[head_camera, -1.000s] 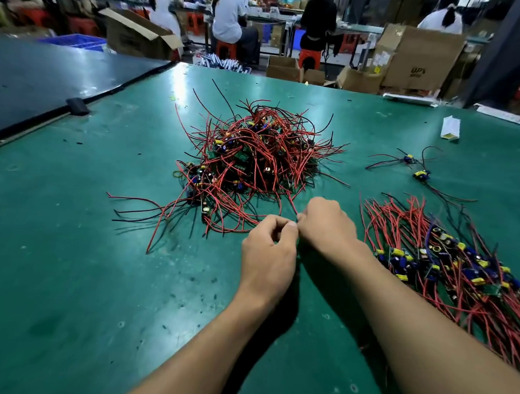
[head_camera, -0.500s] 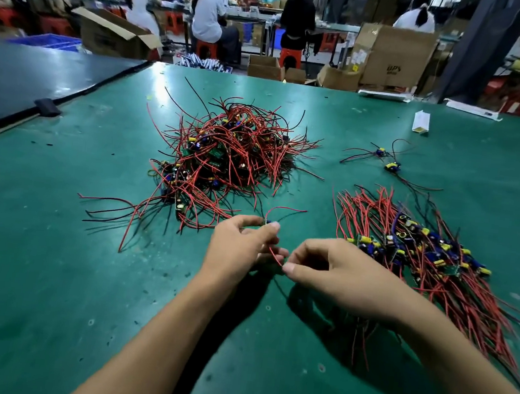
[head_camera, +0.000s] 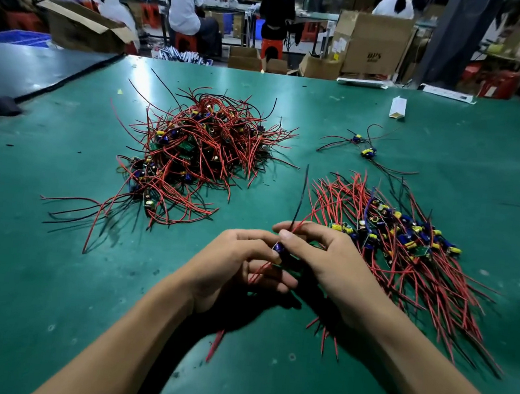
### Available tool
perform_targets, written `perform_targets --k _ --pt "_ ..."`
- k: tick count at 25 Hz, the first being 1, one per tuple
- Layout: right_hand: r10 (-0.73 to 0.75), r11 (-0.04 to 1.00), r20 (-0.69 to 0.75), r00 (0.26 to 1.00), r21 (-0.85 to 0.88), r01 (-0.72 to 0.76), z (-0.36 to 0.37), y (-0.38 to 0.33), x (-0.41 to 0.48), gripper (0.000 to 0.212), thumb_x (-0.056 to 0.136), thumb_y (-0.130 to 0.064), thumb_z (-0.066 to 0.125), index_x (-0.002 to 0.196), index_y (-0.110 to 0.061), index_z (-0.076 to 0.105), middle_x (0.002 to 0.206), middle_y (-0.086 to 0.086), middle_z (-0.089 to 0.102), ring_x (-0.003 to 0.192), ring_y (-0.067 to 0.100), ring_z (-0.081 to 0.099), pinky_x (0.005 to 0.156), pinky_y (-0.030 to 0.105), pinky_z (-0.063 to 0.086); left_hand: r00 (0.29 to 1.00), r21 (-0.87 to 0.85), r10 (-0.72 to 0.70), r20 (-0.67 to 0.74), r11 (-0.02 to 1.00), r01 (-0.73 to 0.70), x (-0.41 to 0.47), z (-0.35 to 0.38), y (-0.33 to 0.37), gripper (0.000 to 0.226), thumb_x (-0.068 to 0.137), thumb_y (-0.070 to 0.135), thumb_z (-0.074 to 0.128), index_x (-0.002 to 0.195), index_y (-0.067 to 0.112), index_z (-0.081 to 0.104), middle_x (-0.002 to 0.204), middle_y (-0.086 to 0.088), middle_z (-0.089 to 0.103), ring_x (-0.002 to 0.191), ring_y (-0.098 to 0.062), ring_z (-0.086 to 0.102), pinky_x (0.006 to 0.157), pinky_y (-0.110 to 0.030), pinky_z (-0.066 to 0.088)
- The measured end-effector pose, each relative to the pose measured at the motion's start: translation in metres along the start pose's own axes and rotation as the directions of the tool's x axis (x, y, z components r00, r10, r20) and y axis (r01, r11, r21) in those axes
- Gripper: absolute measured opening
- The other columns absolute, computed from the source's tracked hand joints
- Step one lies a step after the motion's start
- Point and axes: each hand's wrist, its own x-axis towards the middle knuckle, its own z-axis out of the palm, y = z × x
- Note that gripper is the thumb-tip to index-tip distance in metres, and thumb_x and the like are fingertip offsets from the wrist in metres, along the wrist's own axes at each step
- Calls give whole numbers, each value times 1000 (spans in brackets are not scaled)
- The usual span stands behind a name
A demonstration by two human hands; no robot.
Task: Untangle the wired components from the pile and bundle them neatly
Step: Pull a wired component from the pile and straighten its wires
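Far left: dark bench [head_camera: 24, 72] is butted against the green mat [head_camera: 34, 285], with a black clip [head_camera: 7, 105] at the seam.

Pile [head_camera: 199, 152] is left of centre on the mat. Red and black leads are tangled, with small boards and yellow/blue parts mixed in. Several leads are splayed toward the near left.

Centre, near side: one unit [head_camera: 278, 249] is held above the mat between both hands, apart from the pile.
- Left hand [head_camera: 232, 267] is curled round its red leads, thumb and forefinger pinched at the blue part.
- Right hand [head_camera: 331, 268] is pinched on the upper leads with thumb and forefinger. A black lead [head_camera: 300, 194] is stuck up from that pinch.
- Red lead ends are seen below both wrists. Whether all belong to the unit cannot be told.

Just right of the hands: bundle [head_camera: 406, 257] is laid flat, parts roughly lined up, leads fanned toward far and near ends.

Beyond it, two loose units [head_camera: 363, 146] are lying apart from both heaps. A white carton [head_camera: 398, 107] is further back.

Behind the mat: cardboard boxes [head_camera: 374, 45] and seated people [head_camera: 185, 6].
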Motion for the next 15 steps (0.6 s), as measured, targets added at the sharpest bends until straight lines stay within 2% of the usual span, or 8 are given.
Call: perform_targets --k 3,5,7,8,10,12,13,15 --pt "43 990 -39 998 136 -37 -2 -2 1 24 75 -31 85 87 -13 77 86 20 70 74 28 62 78 50 52 999 -4 -13 29 1000 13 1 2 0 31 79 -6 46 99 -3 69 89 -28 68 70 -32 68 69 -35 58" --pt "92 966 -48 995 245 -78 -3 -5 3 22 72 -32 83 79 -13 75 80 18 65 59 24 51 62 37 48 999 3 -14 44 1000 13 1 2 -1 30 86 -6 45 107 -3 66 100 -26 69 73 -31 69 71 -35 58" --pt "144 948 -71 987 296 -117 -5 -7 4 18 75 -31 80 78 -14 73 74 13 60 46 16 40 46 21 40 998 -11 -14 58 1000 15 2 1 -1 29 89 -3 48 113 -3 64 106 -26 69 76 -30 69 72 -35 58" --pt "169 939 -72 983 316 -138 -5 -8 5 16 78 -29 79 79 -14 72 72 13 56 44 14 38 42 18 39 998 -16 -19 59 1000 20 1 0 -1 27 90 -1 49 112 -2 64 107 -27 69 78 -30 70 73 -35 58" --pt "194 927 -28 981 331 -175 -5 -11 3 14 78 -27 79 79 -16 71 70 14 51 44 15 44 41 20 44 999 -14 -20 49 1000 21 1 1 0 19 90 8 56 103 1 69 104 -25 70 81 -30 70 72 -34 59" --pt "170 945 22 985 278 -170 -6 -13 1 16 72 -31 81 75 -18 73 70 12 56 53 18 50 49 25 51 1000 6 13 15 1000 -13 1 4 -1 18 87 21 65 93 5 71 95 -22 71 78 -29 70 70 -32 59" --pt "144 962 27 989 229 -147 -6 -13 1 16 71 -31 82 75 -17 74 71 12 57 57 18 48 52 25 50 999 21 32 -15 999 -32 1 4 -2 19 85 22 66 91 5 72 91 -21 71 75 -29 70 69 -31 59" --pt "101 981 -6 995 166 -99 -7 -10 1 13 77 -25 81 78 -14 76 69 11 50 51 13 41 47 19 42 996 72 61 -61 996 -57 2 5 -5 15 87 16 63 95 5 72 87 -19 72 69 -27 71 68 -31 58"
